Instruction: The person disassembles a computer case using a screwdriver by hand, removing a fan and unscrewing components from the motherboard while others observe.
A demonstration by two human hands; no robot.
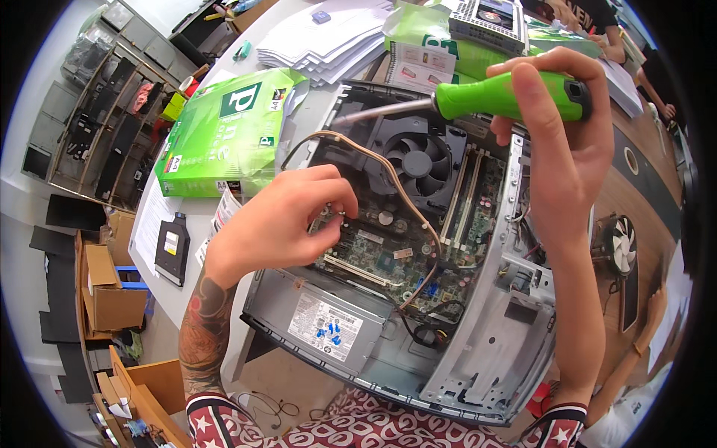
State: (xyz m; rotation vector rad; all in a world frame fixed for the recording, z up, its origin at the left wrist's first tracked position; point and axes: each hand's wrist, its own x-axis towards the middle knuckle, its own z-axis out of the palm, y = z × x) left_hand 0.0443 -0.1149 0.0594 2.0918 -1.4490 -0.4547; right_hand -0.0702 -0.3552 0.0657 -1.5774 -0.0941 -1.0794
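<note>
My right hand grips the green handle of a screwdriver above the open computer case. The metal shaft points left, over the black cooling fan. Over the left side of the motherboard, my left hand is closed in a pinch; a tiny shiny bit shows at the fingertips, too small to name. A tan cable arches across the board. At the case's near left lies the silver power supply, with a white label.
A green paper ream pack and a black disc drive lie left of the case. Paper stacks and a small metal unit stand behind. To the right are a loose fan and other people's arms.
</note>
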